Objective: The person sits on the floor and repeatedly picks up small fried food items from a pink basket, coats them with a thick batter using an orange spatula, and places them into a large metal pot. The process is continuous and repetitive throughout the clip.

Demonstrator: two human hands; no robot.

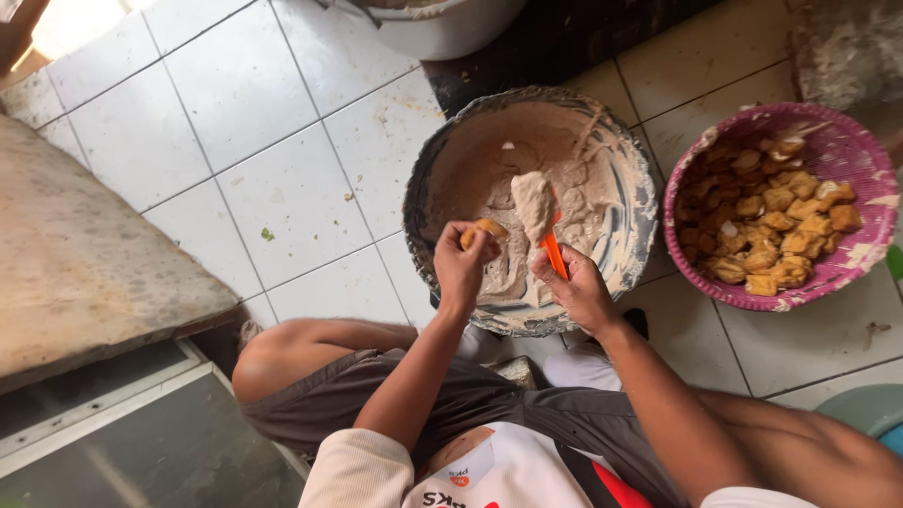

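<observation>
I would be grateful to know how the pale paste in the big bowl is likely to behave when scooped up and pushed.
The paste probably holds together stiffly: a lump clings heaped on the orange spatula in the right hand. It seems sticky, since smears coat the bowl wall. Pushed, it likely smears rather than flows.

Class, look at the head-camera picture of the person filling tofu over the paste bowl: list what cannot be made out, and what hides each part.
- White bucket, head view: cut off by the top edge; contents unseen.
- Orange spatula: blade coated in paste, handle end hidden in the right hand.
- Tofu piece: mostly covered by the left hand.
- Pink basket: lower layers hidden by top pieces.
</observation>
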